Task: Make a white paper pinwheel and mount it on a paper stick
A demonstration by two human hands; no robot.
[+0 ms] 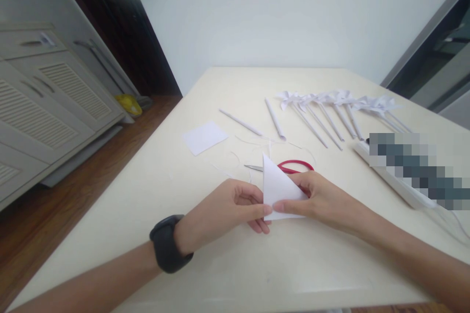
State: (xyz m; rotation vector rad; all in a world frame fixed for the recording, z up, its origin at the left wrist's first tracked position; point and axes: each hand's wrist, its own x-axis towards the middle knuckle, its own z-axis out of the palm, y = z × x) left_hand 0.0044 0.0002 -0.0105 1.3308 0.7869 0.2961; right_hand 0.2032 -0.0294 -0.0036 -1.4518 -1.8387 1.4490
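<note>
A sheet of white paper, folded into a triangle, is held up above the table between both hands. My left hand pinches its lower left corner, thumb in front and fingers behind. My right hand grips the right side, its thumb pressed along the lower edge towards the left thumb. Behind the paper lie scissors with red handles, their blade pointing left and partly hidden by the paper. Thin white paper strips are scattered around the blade.
A square white sheet lies left on the cream table. Two rolled paper sticks rest near the middle. Several paper pinwheels on sticks line the back right. A white power strip, with a blurred patch over it, sits at right.
</note>
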